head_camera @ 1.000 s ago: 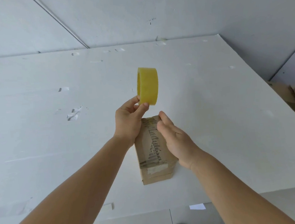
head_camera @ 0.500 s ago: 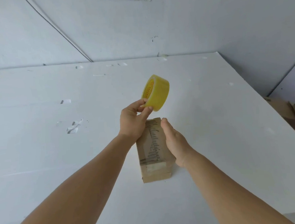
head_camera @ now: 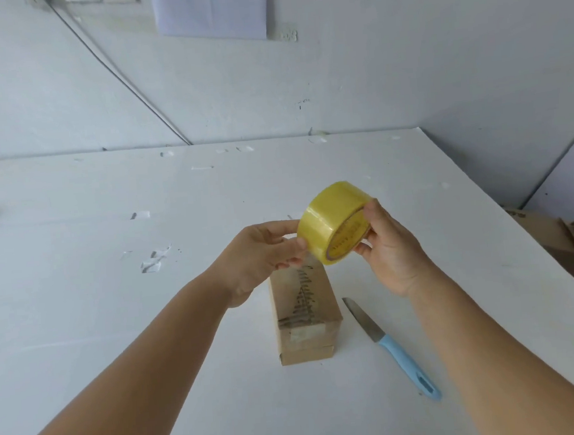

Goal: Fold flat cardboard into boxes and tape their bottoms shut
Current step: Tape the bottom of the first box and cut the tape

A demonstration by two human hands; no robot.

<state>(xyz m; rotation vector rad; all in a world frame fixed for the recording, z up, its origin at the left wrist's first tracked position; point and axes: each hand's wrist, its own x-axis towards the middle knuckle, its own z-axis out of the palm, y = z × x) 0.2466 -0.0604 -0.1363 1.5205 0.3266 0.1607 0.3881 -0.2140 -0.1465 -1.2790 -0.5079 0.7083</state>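
While both hands hold it in the air, the yellow tape roll hangs tilted just above the far end of the cardboard box, its printed inner core turned toward the camera. The left hand pinches the roll's left edge, thumb and fingertips curled against the outer band. The right hand grips the roll's right side — fingers curled over the rim, thumb beneath it. The box lies flat on the white table, long side running away from the viewer, with old tape strips and dark scuffed marks along its top and a taped seam at its near end. Just right of the box lies a knife with a pale blue handle, blade pointing away, apart from the box. Left of the box, small tape scraps cling to the tabletop. Well right of the box, beyond the table edge, sits a heap of brown cardboard. Behind the box — up on the wall — hangs a sheet of paper, with a dark cable slanting down to the table's back edge.
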